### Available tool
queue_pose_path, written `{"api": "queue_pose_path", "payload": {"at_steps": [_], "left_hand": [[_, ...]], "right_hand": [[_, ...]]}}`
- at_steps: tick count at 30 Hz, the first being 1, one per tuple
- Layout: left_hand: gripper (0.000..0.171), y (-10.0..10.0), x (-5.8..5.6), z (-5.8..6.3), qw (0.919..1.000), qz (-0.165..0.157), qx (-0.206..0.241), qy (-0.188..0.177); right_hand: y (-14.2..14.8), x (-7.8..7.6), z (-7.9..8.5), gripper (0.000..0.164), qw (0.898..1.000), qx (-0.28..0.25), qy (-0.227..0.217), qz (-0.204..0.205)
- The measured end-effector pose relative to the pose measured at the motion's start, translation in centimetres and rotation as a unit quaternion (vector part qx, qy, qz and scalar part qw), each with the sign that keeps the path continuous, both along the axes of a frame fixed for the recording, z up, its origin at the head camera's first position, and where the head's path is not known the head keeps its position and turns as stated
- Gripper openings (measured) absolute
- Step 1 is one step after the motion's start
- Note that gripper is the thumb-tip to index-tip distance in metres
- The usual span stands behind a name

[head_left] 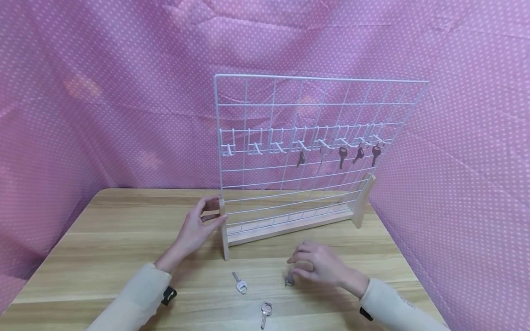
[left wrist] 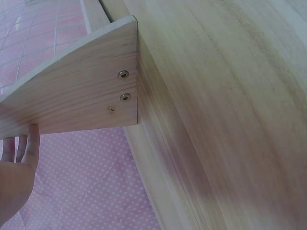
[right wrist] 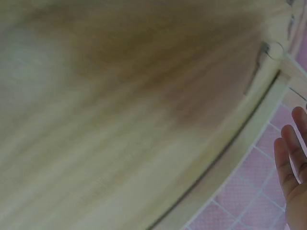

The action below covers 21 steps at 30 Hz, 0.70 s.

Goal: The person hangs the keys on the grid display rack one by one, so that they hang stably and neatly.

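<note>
So the left hand [head_left: 198, 227] has a grip on the upper part of the wooden side panel [head_left: 224, 230] at the near left end of the rack, thumb in front and fingers round the back edge; the left wrist cam shows fingertips on the panel's edge, plus two screws [left wrist: 124, 86] in its face. The right hand [head_left: 320, 264] is down low over the wooden table [head_left: 157, 248], thumb and index finger fairly close together, right at a small key [head_left: 289, 279]. Honestly can't tell if it's actually pinching that key or just touching it, since it's kinda blurry and the right wrist cam only gets some mostly straight fingers at the edge. That key is in front of the rack, right by the thumb tip. Two more are lying on the table to its left: one key with its bow toward the person [head_left: 240, 283], and another nearer the person with its blade pointing that way [head_left: 266, 314]. Up on the white wire grid [head_left: 320, 79] there's a row of hooks [head_left: 278, 148], and five hanging keys [head_left: 342, 157] dangle from the ones toward the right. Pink dotted cloth [head_left: 145, 138] behind everything, pale sleeves [head_left: 132, 294] on both arms.
</note>
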State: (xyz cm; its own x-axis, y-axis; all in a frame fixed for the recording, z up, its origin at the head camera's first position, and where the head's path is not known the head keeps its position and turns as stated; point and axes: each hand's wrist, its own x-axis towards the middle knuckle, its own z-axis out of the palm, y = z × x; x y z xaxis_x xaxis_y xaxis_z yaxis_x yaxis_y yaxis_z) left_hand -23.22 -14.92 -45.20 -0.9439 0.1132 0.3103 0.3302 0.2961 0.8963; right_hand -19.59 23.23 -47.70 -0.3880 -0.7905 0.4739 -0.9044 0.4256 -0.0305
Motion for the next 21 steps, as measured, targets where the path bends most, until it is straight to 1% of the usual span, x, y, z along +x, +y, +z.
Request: {"api": "queue_pose_path", "payload": {"at_steps": [3,7,13,16,21], "left_hand": [[0.059,0.0,0.0,0.0,1.0,0.0,0.001,0.0],[0.058,0.1,-0.1,0.0,1.0,0.0,0.001,0.003],[0.059,0.1,0.0,0.1,0.9999,0.0,0.002,0.012],[0.059,0.1,0.0,0.1,0.9999,0.0,0.003,0.011],[0.059,0.1,0.0,0.0,1.0,0.0,0.003,0.006]], "right_hand": [[0.1,0.2,-0.7,0.022,0.999,0.03,-0.011,-0.003],[0.3,0.4,-1.1,0.022,0.998,0.058,-0.031,-0.011],[0.1,0.4,-1.5,0.02,0.995,0.087,-0.049,-0.009],[0.0,0.4,-1.7,0.019,0.994,0.098,-0.058,-0.006],[-0.2,0.4,-2.2,0.015,0.992,0.113,-0.056,-0.002]]}}
